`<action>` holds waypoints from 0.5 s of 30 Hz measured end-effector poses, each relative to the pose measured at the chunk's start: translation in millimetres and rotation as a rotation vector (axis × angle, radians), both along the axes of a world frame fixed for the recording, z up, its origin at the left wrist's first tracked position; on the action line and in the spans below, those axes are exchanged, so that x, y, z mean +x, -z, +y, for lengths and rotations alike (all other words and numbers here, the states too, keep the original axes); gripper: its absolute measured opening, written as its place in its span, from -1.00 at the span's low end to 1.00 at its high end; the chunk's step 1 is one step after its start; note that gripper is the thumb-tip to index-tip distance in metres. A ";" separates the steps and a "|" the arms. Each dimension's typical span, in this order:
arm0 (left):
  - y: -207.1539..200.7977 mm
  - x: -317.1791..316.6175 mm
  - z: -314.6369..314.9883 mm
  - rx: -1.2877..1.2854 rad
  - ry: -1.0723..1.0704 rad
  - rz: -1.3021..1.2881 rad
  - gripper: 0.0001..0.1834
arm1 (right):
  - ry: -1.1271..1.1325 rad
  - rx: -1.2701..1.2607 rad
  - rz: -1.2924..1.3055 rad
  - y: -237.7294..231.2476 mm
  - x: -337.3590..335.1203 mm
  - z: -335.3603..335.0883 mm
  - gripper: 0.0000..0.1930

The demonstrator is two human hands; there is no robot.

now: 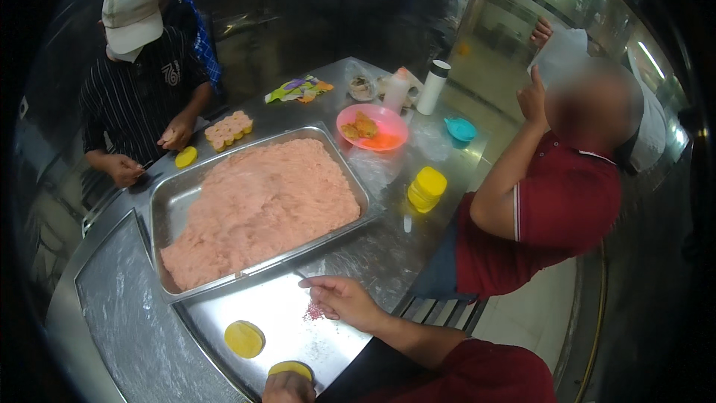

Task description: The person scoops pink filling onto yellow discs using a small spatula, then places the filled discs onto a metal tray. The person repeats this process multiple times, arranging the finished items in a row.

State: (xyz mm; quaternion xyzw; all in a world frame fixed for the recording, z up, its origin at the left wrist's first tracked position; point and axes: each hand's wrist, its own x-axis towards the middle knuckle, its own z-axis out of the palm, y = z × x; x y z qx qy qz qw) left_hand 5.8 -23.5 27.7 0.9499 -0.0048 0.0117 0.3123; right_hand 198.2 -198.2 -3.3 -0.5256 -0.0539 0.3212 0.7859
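The right hand (344, 302) rests on the steel desk (134, 328), fingers loosely curled, grasping nothing. The left hand (287, 388) grasps a round yellow mould (290, 368), near the steel tray of pink mince (173, 209).

Glossy metal tray (173, 209), seemingly plastic mould (244, 339)

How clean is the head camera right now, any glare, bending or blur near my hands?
Head view: fisheye bends the steel table edges and darkens the rim; overhead light glares off the bare tray beside the right hand; the left hand is cut by the lower edge; the pink mince reads sharp; the co-worker's face is blurred.
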 end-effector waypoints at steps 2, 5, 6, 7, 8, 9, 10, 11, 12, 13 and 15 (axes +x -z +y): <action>0.9 -1.4 -2.3 -0.007 -0.033 -0.060 -0.89 | 0.011 -0.044 -0.045 -0.2 -2.6 1.2 -0.67; 1.3 -0.9 -6.2 0.018 -0.038 -0.078 -0.87 | 0.019 -0.059 -0.109 -1.5 -1.3 1.3 -0.67; 1.2 -1.0 -7.0 0.035 -0.042 -0.070 -0.87 | 0.012 -0.048 -0.148 -1.8 -1.1 0.7 -0.67; 1.1 -0.9 -8.0 0.043 -0.047 -0.046 -0.86 | 0.015 -0.072 -0.170 -1.9 -0.6 0.1 -0.67; 0.7 -1.3 -8.8 0.051 -0.054 -0.022 -0.85 | 0.013 -0.066 -0.182 -2.0 -0.6 -0.7 -0.67; 0.7 -1.7 -9.5 0.060 -0.064 0.000 -0.85 | 0.022 -0.063 -0.203 -1.9 -0.5 -1.7 -0.67; 0.9 -2.0 -9.6 0.063 -0.062 -0.024 -0.85 | 0.025 -0.062 -0.222 -1.7 -0.5 -2.6 -0.67; 1.4 -2.5 -9.3 0.066 -0.063 -0.047 -0.85 | 0.038 -0.086 -0.241 -1.3 -0.6 -3.6 -0.68; 2.5 -2.8 -8.7 0.069 -0.064 -0.069 -0.86 | 0.047 -0.111 -0.258 -0.8 -0.7 -4.4 -0.68; 4.0 -3.2 -7.3 0.043 -0.100 -0.013 -0.86 | 0.052 -0.117 -0.288 -0.1 -0.9 -4.9 -0.68; 8.9 -2.7 -1.5 -0.010 -0.172 0.100 -0.87 | 0.050 -0.114 -0.273 2.0 -1.0 -4.9 -0.68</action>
